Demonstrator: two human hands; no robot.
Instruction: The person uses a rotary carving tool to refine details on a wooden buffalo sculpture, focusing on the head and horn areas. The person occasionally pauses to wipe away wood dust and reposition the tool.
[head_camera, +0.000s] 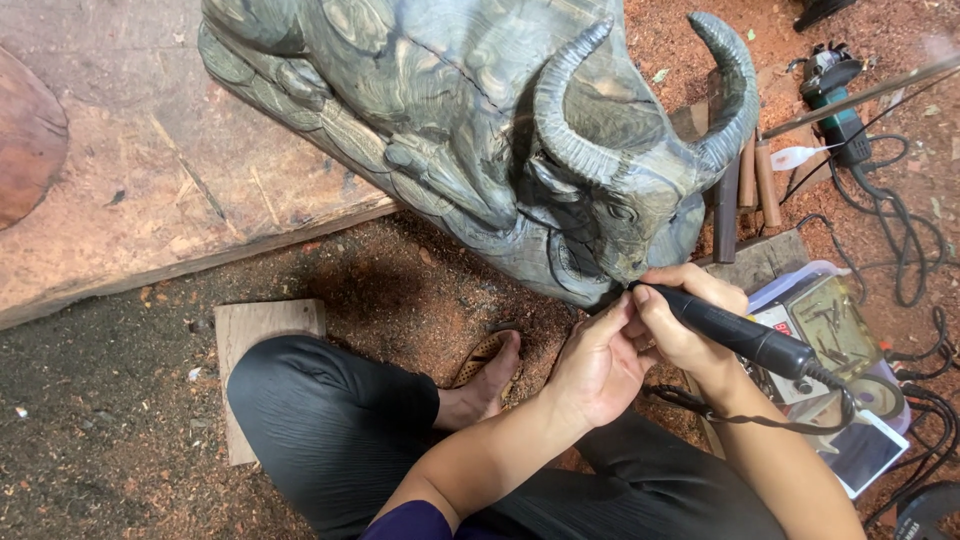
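A large dark grey-green wooden carving of a horned buffalo (470, 120) lies across the top of the view, its head pointing down toward me. My right hand (690, 325) grips a black pen-shaped rotary tool (745, 335), its tip touching the carving near the muzzle. My left hand (595, 365) rests under the right one with fingers curled, its thumb against the tool's front end beside the muzzle. A black cord runs from the tool's rear.
The carving rests on a thick wooden slab (150, 180). A small wooden board (260, 330) lies under my bent leg on the sawdust floor. A clear plastic box of bits (830, 320), wooden-handled chisels (760, 185), an angle grinder (835, 90) and cables (900, 240) sit at right.
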